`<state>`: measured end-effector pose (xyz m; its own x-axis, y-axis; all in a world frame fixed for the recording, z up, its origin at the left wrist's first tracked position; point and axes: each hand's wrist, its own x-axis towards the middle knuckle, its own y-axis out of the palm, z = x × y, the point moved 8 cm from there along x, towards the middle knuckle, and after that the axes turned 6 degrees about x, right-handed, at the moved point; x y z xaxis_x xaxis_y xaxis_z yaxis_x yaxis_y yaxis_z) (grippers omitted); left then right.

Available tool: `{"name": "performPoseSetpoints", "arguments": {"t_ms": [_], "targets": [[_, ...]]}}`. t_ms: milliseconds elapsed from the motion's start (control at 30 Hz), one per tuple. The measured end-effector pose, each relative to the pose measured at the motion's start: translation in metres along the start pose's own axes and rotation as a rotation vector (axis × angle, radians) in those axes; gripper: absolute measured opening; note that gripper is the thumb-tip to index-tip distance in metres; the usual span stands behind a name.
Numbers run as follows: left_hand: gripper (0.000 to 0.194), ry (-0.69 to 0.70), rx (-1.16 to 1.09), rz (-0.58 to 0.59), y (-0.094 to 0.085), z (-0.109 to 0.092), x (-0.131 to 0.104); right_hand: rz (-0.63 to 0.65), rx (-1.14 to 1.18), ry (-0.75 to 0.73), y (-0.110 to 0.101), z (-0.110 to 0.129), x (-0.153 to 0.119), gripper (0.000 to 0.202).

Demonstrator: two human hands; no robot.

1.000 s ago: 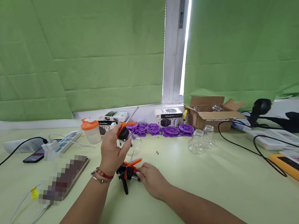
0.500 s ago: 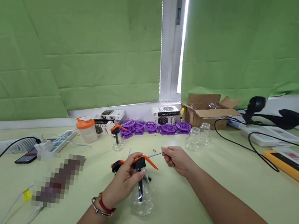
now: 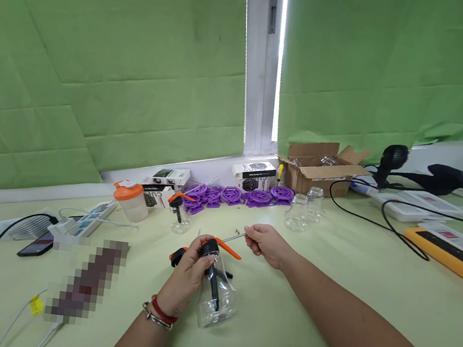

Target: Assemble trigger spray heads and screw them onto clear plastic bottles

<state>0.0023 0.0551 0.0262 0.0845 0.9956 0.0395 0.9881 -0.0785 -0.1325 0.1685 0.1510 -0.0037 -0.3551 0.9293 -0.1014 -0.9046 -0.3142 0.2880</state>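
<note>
A clear glass bottle (image 3: 217, 309) stands in front of me, leaning slightly. It has a black cap (image 3: 210, 247) with a black tube inside and an orange lever (image 3: 228, 249) on top. My left hand (image 3: 188, 272) is closed around the neck and cap. A thin metal spout (image 3: 233, 238) points from the cap to the right, and my right hand (image 3: 264, 245) pinches its far end. Behind my left hand lies another black-and-orange piece (image 3: 177, 256), partly hidden.
A similar bottle (image 3: 179, 218) stands farther back, near an orange-lidded shaker (image 3: 130, 201). Purple plastic pieces (image 3: 259, 198) line the wall. To the right are glass jars (image 3: 296, 212), a cardboard box (image 3: 319, 178) and black cables (image 3: 397, 230). A power strip (image 3: 95, 218) lies left.
The bottle has tipped a little, its base swinging slightly. Both hands keep their hold on the cap and the spout. The whole view has shifted slightly.
</note>
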Motion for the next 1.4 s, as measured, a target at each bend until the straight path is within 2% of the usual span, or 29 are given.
{"name": "performPoseSetpoints", "arguments": {"t_ms": [67,200,333,467,633,767,900,1000,1067,1133,1267,1400], "targets": [[0.037,-0.007,0.007,-0.003,-0.001,0.002,0.001,0.030,0.059,-0.033,0.002,0.002,0.001,0.029],[0.038,-0.014,0.008,-0.026,-0.004,0.004,0.003,0.010,0.091,0.096,-0.001,-0.009,0.003,0.031],[0.038,-0.027,0.014,-0.037,-0.005,0.004,0.003,0.046,0.126,0.055,0.000,-0.007,0.007,0.022],[0.037,-0.029,0.054,-0.037,-0.006,0.003,0.004,0.019,0.111,0.161,-0.002,-0.016,0.007,0.025],[0.035,-0.018,0.073,-0.028,-0.006,0.002,0.005,0.090,0.189,0.062,0.003,-0.009,0.010,0.017],[0.035,-0.010,0.082,-0.021,-0.006,0.001,0.006,0.052,0.179,0.077,0.001,-0.011,0.011,0.021],[0.038,-0.033,0.017,-0.033,-0.008,0.005,0.005,0.029,0.142,-0.091,-0.004,0.000,0.017,0.030],[0.043,-0.051,-0.045,-0.066,-0.012,0.008,0.005,-0.094,-0.066,-0.212,-0.021,0.005,0.028,0.028],[0.047,-0.047,-0.070,-0.093,-0.015,0.008,0.005,-0.235,-0.424,-0.230,-0.035,0.005,0.037,0.020],[0.052,-0.038,-0.109,-0.120,-0.018,0.006,0.005,-0.299,-0.618,-0.227,-0.043,0.004,0.048,0.011],[0.061,0.020,-0.249,-0.172,-0.025,-0.002,0.005,-0.292,-0.805,-0.234,-0.038,0.001,0.066,0.006],[0.050,0.065,-0.358,-0.210,-0.034,-0.008,0.004,-0.252,-0.898,-0.220,-0.027,-0.001,0.075,0.003]]}}
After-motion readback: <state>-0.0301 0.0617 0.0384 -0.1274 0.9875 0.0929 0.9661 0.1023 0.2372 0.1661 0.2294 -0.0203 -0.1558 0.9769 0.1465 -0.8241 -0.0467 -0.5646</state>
